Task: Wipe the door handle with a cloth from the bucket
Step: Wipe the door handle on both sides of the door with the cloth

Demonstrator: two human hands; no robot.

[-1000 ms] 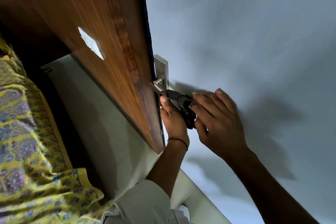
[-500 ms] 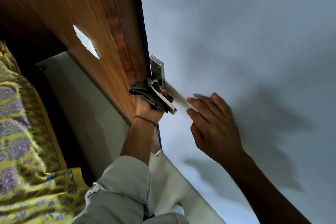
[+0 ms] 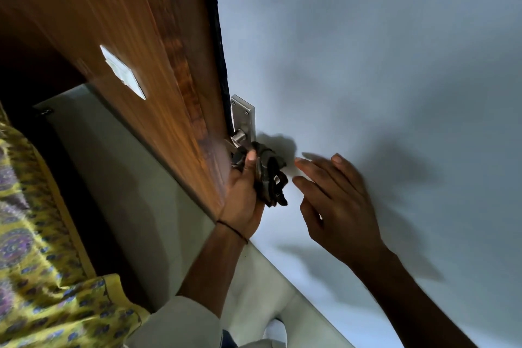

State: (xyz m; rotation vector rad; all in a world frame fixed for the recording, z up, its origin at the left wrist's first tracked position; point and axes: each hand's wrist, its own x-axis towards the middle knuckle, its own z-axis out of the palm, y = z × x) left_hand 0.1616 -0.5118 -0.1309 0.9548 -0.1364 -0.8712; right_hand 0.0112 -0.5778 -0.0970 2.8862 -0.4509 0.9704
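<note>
The metal door handle (image 3: 240,137) and its backplate (image 3: 244,116) sit on the edge of a wooden door (image 3: 141,37). My left hand (image 3: 243,195) grips a dark, crumpled cloth (image 3: 269,175) that is wrapped over the lever, hiding most of it. My right hand (image 3: 336,200) hovers just right of the cloth with fingers spread, holding nothing and not touching the cloth. No bucket is in view.
A pale blue-grey wall (image 3: 367,65) fills the right side. Yellow patterned fabric (image 3: 34,263) hangs at the lower left. A white square patch (image 3: 123,72) is on the door face. A pale floor strip (image 3: 118,178) runs below the door.
My left hand slid the cloth from the base of the handle, beside the door face, out along the lever, covering it. My right hand stayed close by, open.
</note>
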